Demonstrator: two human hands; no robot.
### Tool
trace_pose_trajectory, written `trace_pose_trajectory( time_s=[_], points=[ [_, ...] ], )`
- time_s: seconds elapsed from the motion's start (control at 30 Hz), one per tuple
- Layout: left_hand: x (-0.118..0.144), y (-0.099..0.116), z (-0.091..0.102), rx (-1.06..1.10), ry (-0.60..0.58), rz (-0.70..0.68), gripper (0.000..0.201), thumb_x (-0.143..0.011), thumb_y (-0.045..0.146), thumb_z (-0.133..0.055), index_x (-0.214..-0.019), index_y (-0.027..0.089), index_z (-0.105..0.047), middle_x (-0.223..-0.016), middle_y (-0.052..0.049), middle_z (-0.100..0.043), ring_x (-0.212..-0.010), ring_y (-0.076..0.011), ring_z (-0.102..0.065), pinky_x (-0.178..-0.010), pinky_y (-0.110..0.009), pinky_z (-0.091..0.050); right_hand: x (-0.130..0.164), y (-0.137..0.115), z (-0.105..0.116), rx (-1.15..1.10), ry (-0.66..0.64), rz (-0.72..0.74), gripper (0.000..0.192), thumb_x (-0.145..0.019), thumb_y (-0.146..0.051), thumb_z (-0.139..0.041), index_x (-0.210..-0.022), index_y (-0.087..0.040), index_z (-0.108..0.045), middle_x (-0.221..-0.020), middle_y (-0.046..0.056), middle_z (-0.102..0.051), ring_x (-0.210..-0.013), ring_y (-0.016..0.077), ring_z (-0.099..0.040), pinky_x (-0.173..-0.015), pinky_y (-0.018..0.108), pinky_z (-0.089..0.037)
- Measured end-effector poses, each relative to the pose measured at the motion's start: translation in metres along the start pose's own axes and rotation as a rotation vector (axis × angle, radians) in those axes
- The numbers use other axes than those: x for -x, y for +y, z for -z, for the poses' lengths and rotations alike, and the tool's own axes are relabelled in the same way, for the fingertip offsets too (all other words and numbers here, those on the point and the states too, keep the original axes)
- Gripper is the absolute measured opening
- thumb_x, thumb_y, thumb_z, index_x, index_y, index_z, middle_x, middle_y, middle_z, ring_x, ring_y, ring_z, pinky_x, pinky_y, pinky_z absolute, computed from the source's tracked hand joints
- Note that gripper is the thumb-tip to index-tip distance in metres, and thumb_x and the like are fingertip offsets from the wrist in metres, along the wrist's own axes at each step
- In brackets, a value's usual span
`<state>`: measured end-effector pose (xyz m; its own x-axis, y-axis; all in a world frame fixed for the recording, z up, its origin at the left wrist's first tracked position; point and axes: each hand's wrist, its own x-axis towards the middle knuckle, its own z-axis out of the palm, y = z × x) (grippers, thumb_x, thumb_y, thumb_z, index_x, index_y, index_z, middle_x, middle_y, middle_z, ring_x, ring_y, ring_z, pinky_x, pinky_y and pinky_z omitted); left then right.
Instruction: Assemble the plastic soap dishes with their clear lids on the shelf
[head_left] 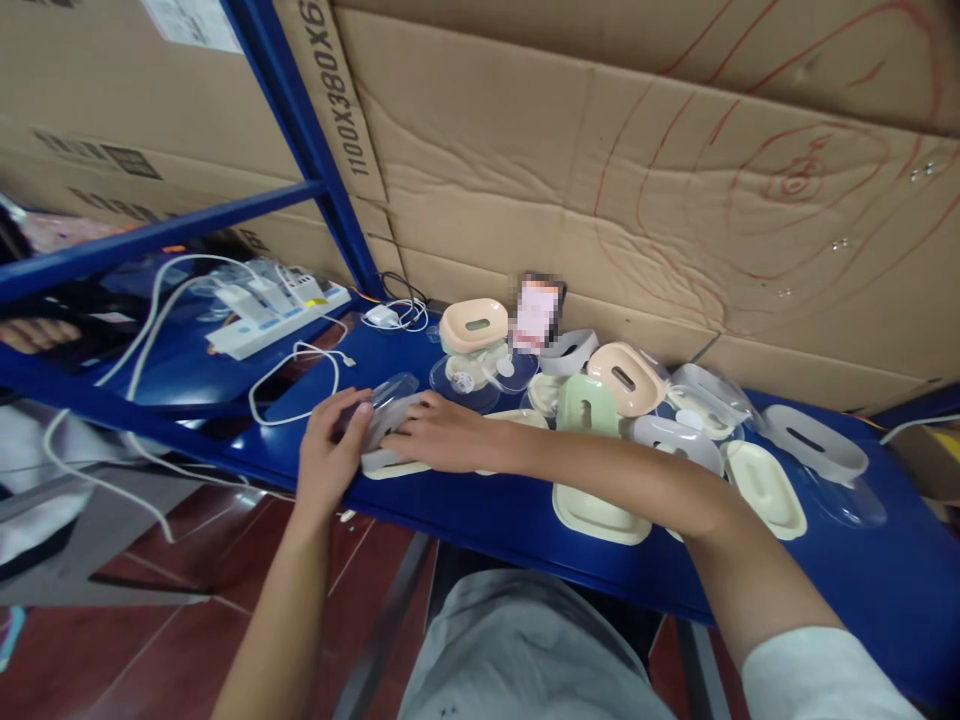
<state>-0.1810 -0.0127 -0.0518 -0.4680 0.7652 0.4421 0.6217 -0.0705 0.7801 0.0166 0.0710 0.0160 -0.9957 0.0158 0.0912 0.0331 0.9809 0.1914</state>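
My left hand (pixel 326 450) and my right hand (pixel 439 432) both grip a grey oval plastic box with a clear lid (pixel 386 420) at the front left of the blue shelf (pixel 480 510). The box rests on a cream oval piece (pixel 394 470). To the right lie several oval soap-box parts: a peach box (pixel 474 325), a green lid (pixel 586 405), a peach lid (pixel 626 378), a cream tray (pixel 600 515), grey lids (pixel 814 442) and clear covers (pixel 709 395).
A white power strip (pixel 277 318) with plugs and white cables (pixel 296 385) lies on the left of the shelf. Cardboard sheets (pixel 637 180) stand behind. A blue upright post (pixel 307 140) rises at the back left. Red tiled floor (pixel 150 640) lies below.
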Motion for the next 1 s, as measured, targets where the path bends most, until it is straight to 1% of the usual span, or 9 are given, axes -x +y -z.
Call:
trace_pose_trajectory(
  time_s=[0.1, 0.23, 0.33, 0.47, 0.57, 0.63, 0.73, 0.87, 1.0],
  points=[
    [0.001, 0.000, 0.001, -0.015, -0.005, 0.003, 0.047, -0.100, 0.062, -0.058, -0.121, 0.024, -0.075, -0.141, -0.012, -0.069, -0.141, -0.0304, -0.060, -0.124, -0.050, -0.044, 0.026, 0.000, 0.015, 0.151, 0.080, 0.038, 0.035, -0.115, -0.014, -0.032, -0.129, -0.020, -0.064, -0.118, 0.006, -0.075, -0.109, 0.0225, -0.065, -0.098, 0.041, -0.045],
    [0.003, -0.001, -0.002, -0.102, -0.074, -0.043, 0.048, -0.101, 0.062, -0.057, -0.127, 0.026, -0.074, -0.148, -0.012, -0.065, -0.146, -0.0337, -0.057, -0.123, -0.054, -0.044, 0.080, 0.009, 0.029, 0.201, 0.112, 0.012, 0.040, -0.115, -0.014, -0.029, -0.139, -0.019, -0.061, -0.131, 0.006, -0.073, -0.116, 0.0222, -0.063, -0.101, 0.041, -0.046],
    [0.005, 0.001, -0.006, -0.201, -0.128, -0.111, 0.050, -0.100, 0.062, -0.057, -0.132, 0.026, -0.073, -0.154, -0.014, -0.059, -0.150, -0.0388, -0.051, -0.124, -0.060, -0.041, 0.120, 0.027, 0.039, 0.226, 0.121, -0.082, 0.041, -0.112, -0.009, -0.033, -0.143, -0.016, -0.059, -0.137, 0.008, -0.073, -0.124, 0.0238, -0.062, -0.104, 0.043, -0.044],
    [0.012, 0.012, -0.005, -0.227, -0.080, -0.189, 0.045, -0.103, 0.057, -0.056, -0.132, 0.027, -0.072, -0.157, -0.014, -0.056, -0.148, -0.0376, -0.053, -0.124, -0.058, -0.042, 0.162, 0.059, 0.053, 0.181, 0.115, -0.278, 0.041, -0.108, -0.005, -0.041, -0.142, -0.012, -0.062, -0.145, 0.014, -0.070, -0.130, 0.0283, -0.060, -0.104, 0.046, -0.041],
    [0.016, 0.025, -0.001, -0.221, 0.009, -0.262, 0.036, -0.105, 0.050, -0.056, -0.125, 0.025, -0.074, -0.148, -0.012, -0.062, -0.141, -0.0344, -0.059, -0.122, -0.055, -0.044, 0.184, 0.081, 0.060, 0.043, 0.088, -0.434, 0.036, -0.105, -0.008, -0.050, -0.132, -0.019, -0.071, -0.137, 0.010, -0.075, -0.128, 0.0289, -0.062, -0.105, 0.046, -0.037],
    [0.013, 0.036, -0.001, -0.234, 0.003, -0.344, 0.031, -0.105, 0.045, -0.058, -0.123, 0.024, -0.074, -0.142, -0.012, -0.066, -0.136, -0.0334, -0.062, -0.121, -0.054, -0.045, 0.194, 0.089, 0.061, -0.024, 0.090, -0.504, 0.031, -0.106, -0.013, -0.050, -0.124, -0.021, -0.074, -0.128, 0.009, -0.078, -0.123, 0.0285, -0.064, -0.107, 0.047, -0.034],
    [-0.003, 0.058, -0.016, -0.250, -0.184, -0.557, 0.032, -0.106, 0.038, -0.058, -0.132, 0.024, -0.070, -0.143, -0.012, -0.068, -0.136, -0.0318, -0.063, -0.117, -0.052, -0.046, 0.203, 0.093, 0.058, -0.062, 0.125, -0.578, 0.030, -0.112, -0.030, -0.049, -0.130, -0.021, -0.072, -0.130, 0.010, -0.077, -0.125, 0.0297, -0.063, -0.107, 0.047, -0.032],
    [-0.032, 0.089, -0.059, -0.342, -0.495, -0.804, 0.042, -0.108, 0.028, -0.053, -0.148, 0.021, -0.061, -0.159, -0.014, -0.059, -0.148, -0.0327, -0.053, -0.121, -0.054, -0.041, 0.207, 0.090, 0.053, -0.037, 0.070, -0.608, 0.040, -0.112, -0.045, -0.052, -0.139, -0.021, -0.069, -0.131, 0.013, -0.073, -0.124, 0.0319, -0.061, -0.105, 0.047, -0.031],
    [-0.048, 0.105, -0.094, -0.514, -0.614, -0.908, 0.033, -0.104, 0.022, -0.060, -0.135, 0.021, -0.071, -0.137, -0.013, -0.074, -0.139, -0.0353, -0.060, -0.125, -0.065, -0.029, 0.214, 0.090, 0.050, 0.060, 0.004, -0.662, 0.038, -0.114, -0.038, -0.046, -0.125, -0.020, -0.077, -0.118, 0.013, -0.072, -0.114, 0.0305, -0.059, -0.106, 0.049, -0.029]
  ],
)
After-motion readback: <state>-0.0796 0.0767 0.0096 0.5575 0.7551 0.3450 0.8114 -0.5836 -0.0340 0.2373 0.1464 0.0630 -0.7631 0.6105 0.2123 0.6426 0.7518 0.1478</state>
